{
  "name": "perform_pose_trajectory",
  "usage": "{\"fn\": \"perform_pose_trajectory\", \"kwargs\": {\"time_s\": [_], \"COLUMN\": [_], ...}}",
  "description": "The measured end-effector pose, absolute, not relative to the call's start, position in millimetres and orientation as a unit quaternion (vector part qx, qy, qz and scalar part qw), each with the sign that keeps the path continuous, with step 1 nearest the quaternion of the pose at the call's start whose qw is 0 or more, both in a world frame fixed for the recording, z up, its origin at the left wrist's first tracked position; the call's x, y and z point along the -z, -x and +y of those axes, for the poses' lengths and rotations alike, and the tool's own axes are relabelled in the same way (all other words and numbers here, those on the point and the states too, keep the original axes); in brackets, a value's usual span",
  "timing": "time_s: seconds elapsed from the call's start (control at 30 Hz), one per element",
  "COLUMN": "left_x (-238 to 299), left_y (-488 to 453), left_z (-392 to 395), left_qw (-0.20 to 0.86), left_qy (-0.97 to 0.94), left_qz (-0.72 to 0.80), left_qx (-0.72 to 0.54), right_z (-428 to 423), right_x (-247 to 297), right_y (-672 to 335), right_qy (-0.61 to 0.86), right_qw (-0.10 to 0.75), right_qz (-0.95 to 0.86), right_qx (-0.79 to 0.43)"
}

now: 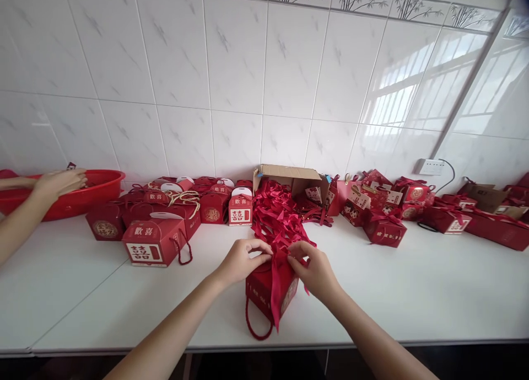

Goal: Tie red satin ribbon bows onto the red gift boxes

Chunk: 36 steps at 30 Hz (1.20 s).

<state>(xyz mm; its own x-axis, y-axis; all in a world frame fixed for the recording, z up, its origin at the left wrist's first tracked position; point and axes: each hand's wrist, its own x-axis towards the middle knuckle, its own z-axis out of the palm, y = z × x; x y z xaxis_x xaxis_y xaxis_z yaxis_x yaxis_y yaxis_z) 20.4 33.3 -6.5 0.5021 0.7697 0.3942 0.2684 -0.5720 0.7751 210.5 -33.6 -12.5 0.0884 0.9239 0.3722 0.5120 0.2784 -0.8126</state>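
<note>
A small red gift box (264, 294) with a cord handle stands on the white table (413, 292) near the front edge. A red ribbon (279, 253) lies across its top, one tail hanging down the front. My left hand (241, 260) pinches the ribbon at the box's top left. My right hand (314, 269) pinches the ribbon at the top right. Both hands are closed on the ribbon, close together above the box.
A heap of red ribbons (278, 214) spills from an open cardboard box (289, 178) behind. Red gift boxes (155, 242) cluster at left, others (384, 225) at right. Another person's hand (58, 182) reaches into a red basin (103, 190) at far left. Wall socket (428, 166).
</note>
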Motion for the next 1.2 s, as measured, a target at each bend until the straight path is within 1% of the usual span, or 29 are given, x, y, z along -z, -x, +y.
{"fn": "perform_pose_trajectory", "kwargs": {"time_s": [0.13,0.2,0.3,0.37,0.43,0.57,0.67,0.8,0.87,0.93,1.13,1.2], "left_x": [-5,-13,-24,-29,-32,-35,-37,-38,-38,-38,-39,-41], "left_y": [-17,-16,-14,-12,-10,-8,-10,-13,-13,-11,-6,-5], "left_z": [27,24,21,19,17,11,7,6,5,4,4,6], "left_qw": [0.325,0.303,0.261,0.231,0.2,0.149,0.117,0.107,0.117,0.125,0.138,0.138], "left_qy": [-0.851,-0.875,-0.896,-0.906,-0.914,-0.929,-0.937,-0.938,-0.934,-0.929,-0.923,-0.924], "left_qz": [0.259,0.234,0.223,0.225,0.23,0.229,0.217,0.219,0.233,0.251,0.269,0.268], "left_qx": [-0.321,-0.297,-0.283,-0.276,-0.267,-0.25,-0.248,-0.248,-0.245,-0.242,-0.238,-0.235], "right_z": [-56,-58,-47,-36,-27,-22,-23,-23,-25,-30,-44,-44], "right_x": [-9,-22,-35,-35,-30,-20,-17,-19,-20,-22,-21,-16], "right_y": [-217,-219,-220,-220,-220,-219,-216,-212,-211,-212,-214,-214], "right_qy": [0.598,0.6,0.552,0.513,0.489,0.453,0.449,0.428,0.42,0.415,0.354,0.344], "right_qw": [0.345,0.308,0.307,0.303,0.308,0.351,0.362,0.381,0.387,0.383,0.276,0.269], "right_qz": [-0.704,-0.719,-0.739,-0.748,-0.751,-0.742,-0.734,-0.737,-0.75,-0.775,-0.887,-0.897], "right_qx": [-0.166,-0.168,-0.234,-0.291,-0.319,-0.349,-0.359,-0.357,-0.333,-0.284,-0.105,-0.069]}}
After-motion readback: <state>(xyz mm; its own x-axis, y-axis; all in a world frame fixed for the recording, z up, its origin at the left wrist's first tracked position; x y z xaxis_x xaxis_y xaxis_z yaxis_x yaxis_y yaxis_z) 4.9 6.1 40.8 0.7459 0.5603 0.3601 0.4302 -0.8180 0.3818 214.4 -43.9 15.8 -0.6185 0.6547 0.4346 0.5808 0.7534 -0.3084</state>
